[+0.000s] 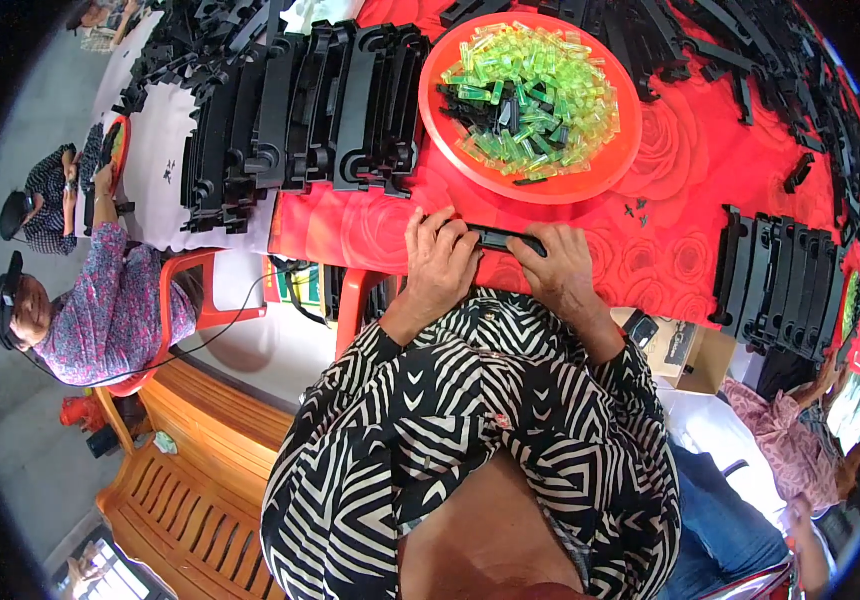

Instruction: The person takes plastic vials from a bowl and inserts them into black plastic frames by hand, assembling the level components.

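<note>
A slim black plastic strip (493,238) lies level between my hands at the near edge of the red-covered table. My left hand (440,252) has its fingers curled over the strip's left end and hides it. On the other end, my right hand (558,266) is closed, its thumb pressed along the top. Just beyond them stands a round red tray (605,180) heaped with small clear yellow-green pieces (540,85). Some small black pieces (480,108) lie among these. What lies under my fingers cannot be made out.
Long black plastic parts stand in a row (335,105) at the back left and another row (780,285) at the right. More black parts (690,40) are heaped behind. Other people sit left and right. A red chair (190,290) and wooden bench (190,440) are at the left.
</note>
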`<action>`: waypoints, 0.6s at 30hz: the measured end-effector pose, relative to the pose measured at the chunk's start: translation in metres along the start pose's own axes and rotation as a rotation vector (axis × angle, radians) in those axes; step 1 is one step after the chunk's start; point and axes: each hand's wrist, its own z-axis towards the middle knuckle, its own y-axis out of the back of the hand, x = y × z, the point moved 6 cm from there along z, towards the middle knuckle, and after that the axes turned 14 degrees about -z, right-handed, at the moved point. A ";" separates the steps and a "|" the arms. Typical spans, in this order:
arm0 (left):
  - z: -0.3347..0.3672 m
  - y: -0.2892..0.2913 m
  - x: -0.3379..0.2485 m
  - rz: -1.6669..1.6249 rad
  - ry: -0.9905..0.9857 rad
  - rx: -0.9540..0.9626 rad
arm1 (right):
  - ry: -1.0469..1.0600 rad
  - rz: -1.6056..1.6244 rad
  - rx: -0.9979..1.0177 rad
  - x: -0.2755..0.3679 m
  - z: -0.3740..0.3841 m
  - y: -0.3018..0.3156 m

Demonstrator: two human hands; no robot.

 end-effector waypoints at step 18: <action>0.000 -0.006 0.001 0.000 -0.019 0.064 | -0.013 -0.002 0.011 -0.001 0.001 0.002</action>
